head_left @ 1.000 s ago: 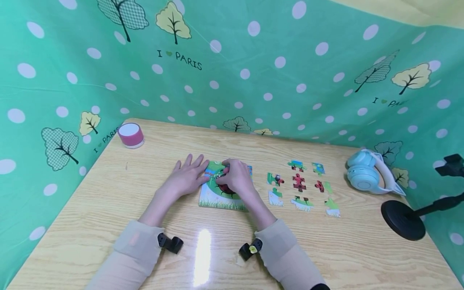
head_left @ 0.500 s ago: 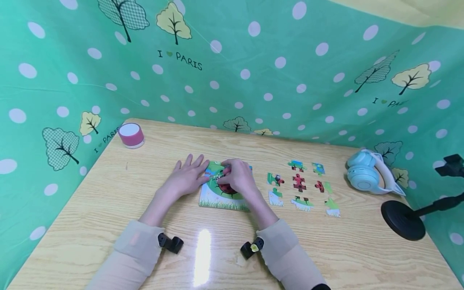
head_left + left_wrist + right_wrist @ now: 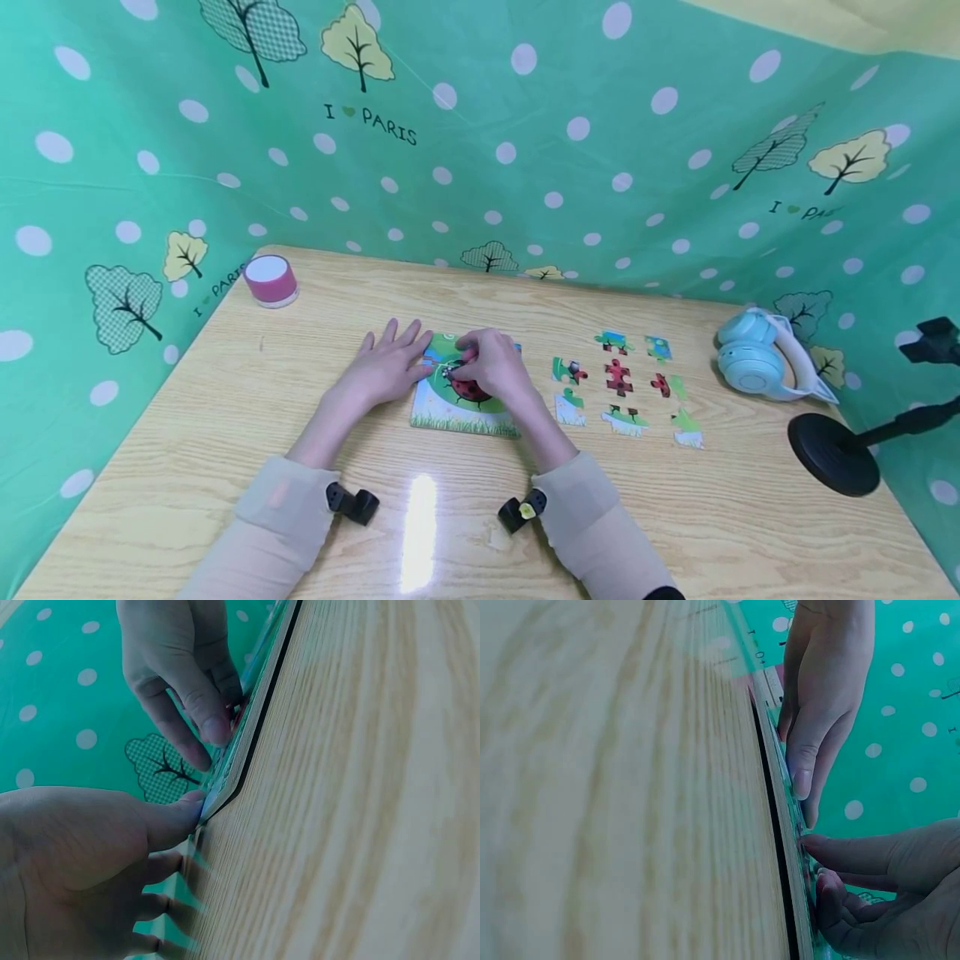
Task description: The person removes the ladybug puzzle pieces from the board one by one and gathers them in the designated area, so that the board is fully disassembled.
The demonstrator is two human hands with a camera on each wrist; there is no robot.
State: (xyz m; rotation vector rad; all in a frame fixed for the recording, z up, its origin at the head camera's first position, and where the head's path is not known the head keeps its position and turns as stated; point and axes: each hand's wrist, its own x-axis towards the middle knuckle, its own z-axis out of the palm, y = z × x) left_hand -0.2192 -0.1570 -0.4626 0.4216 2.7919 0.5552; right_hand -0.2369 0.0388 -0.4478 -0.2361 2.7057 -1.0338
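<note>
A square puzzle board [image 3: 450, 414] with a ladybug picture lies at the middle of the table. My left hand [image 3: 386, 364] rests at its left side, fingers spread over the wood; in the left wrist view its thumb [image 3: 176, 821] touches the board's corner. My right hand [image 3: 497, 367] reaches over the board's upper right, thumb and bent fingers down at the picture beside the ladybug's head. The right wrist view has those fingertips [image 3: 812, 844] right at the board's surface, and I cannot tell whether a piece is between them. Several loose jigsaw pieces [image 3: 618, 377] lie to the right.
A pink cylinder with a white top [image 3: 272, 281] stands at the table's back left. At the right are light blue headphones [image 3: 753, 354] and a black round stand base [image 3: 834, 454]. Behind the table [image 3: 360, 533] hangs a green dotted cloth [image 3: 480, 125].
The right hand's fingertips have shifted slightly on the board, and more of the ladybug's head shows. The left hand and loose pieces stay put.
</note>
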